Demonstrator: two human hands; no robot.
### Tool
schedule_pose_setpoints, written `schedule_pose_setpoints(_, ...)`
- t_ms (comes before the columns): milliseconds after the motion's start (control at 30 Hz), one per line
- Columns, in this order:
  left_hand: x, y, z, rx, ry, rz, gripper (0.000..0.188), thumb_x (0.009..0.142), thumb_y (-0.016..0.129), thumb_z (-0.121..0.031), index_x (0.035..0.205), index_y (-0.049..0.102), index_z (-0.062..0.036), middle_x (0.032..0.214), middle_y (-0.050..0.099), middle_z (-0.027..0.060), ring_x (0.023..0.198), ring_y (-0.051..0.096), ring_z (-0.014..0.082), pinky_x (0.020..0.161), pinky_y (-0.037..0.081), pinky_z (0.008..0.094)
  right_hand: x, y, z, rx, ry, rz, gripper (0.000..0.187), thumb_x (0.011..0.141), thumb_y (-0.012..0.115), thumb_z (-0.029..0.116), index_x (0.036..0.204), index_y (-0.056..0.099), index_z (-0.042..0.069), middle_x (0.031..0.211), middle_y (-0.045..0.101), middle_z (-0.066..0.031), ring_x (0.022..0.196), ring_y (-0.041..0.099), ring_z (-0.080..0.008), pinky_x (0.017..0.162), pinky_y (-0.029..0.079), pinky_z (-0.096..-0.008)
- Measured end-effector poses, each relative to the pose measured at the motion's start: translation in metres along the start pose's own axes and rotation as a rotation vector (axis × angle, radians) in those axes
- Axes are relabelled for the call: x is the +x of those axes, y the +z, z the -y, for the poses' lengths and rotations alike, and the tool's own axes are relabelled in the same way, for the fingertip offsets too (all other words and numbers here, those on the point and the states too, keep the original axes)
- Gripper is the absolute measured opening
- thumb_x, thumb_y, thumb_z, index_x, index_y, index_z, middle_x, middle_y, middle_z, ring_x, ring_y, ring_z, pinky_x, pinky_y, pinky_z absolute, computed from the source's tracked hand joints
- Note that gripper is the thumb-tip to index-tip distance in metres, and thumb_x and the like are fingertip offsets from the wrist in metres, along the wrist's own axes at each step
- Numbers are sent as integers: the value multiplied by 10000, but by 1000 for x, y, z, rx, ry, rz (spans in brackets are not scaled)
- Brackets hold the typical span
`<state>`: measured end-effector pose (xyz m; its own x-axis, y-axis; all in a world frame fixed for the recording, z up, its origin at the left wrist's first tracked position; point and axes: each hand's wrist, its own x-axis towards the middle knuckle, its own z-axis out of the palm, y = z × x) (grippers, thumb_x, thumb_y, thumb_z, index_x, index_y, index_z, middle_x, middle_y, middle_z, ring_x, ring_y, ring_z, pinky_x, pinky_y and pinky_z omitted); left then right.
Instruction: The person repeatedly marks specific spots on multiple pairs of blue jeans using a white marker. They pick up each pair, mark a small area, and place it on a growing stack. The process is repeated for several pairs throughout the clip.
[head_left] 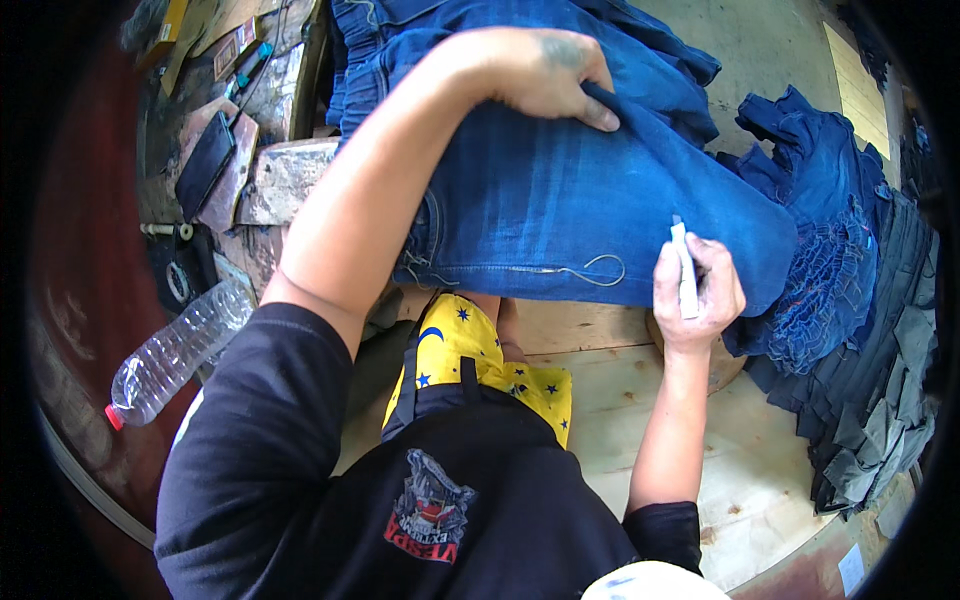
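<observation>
A pair of blue denim jeans (560,200) lies spread before me over the work surface, with a loose thread loop (605,272) along its near edge. My left hand (550,75) reaches across the cloth and pinches a raised fold of the denim between thumb and fingers. Close to the near right part of the jeans, my right hand (715,295) grips a small white-handled tool (687,275) with a short grey tip pointing at the fabric. Whether that tip touches the denim I cannot tell.
A clear plastic bottle with a red cap (180,352) lies at the left. A worn wooden bench (290,180) carries a dark phone-like slab (207,165) and small boxes. To the right are heaped blue denim pieces (820,250) and a dark grey garment stack (870,400).
</observation>
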<state>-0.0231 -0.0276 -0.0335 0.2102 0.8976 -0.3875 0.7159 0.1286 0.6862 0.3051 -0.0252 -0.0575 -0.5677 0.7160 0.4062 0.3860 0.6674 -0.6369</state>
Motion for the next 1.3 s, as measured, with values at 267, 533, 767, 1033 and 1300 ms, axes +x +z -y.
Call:
schedule_pose_setpoints(267,18,29,13,249,128,-405,285,912,786,-255,1174,842,-159,991,811,155,970,787,337,890,613,447,35,48,49,36,14,32,161,778,788,-23,877,671,25,803,711,-139,649,720,-302,610,593,-377)
schedule_pose_setpoints(533,23,28,23,350,142,-573,298,820,753,-199,1095,856,-245,878,796,121,850,791,307,724,621,433,69,93,61,133,-29,3,140,782,762,-80,853,651,-33,740,646,-152,599,645,-284,586,538,-348)
schedule_pose_setpoints(767,21,27,21,314,258,-704,75,854,733,-177,858,742,-103,686,686,146,643,700,357,593,534,458,61,97,62,81,-23,20,149,769,741,-103,805,630,-10,710,611,-134,552,615,-288,528,505,-366)
schedule_pose_setpoints(1033,18,25,12,234,315,-733,111,786,708,-183,889,727,-147,736,707,116,731,739,353,648,560,487,17,83,72,97,-71,-20,138,764,744,-116,874,688,-55,746,642,-146,555,646,-267,515,536,-341)
schedule_pose_setpoints(1300,23,28,15,278,112,-619,165,823,738,-194,958,825,-155,830,767,176,817,768,380,743,601,497,32,80,66,133,-62,-37,149,749,768,-93,865,698,-32,734,647,-137,545,642,-258,520,538,-336)
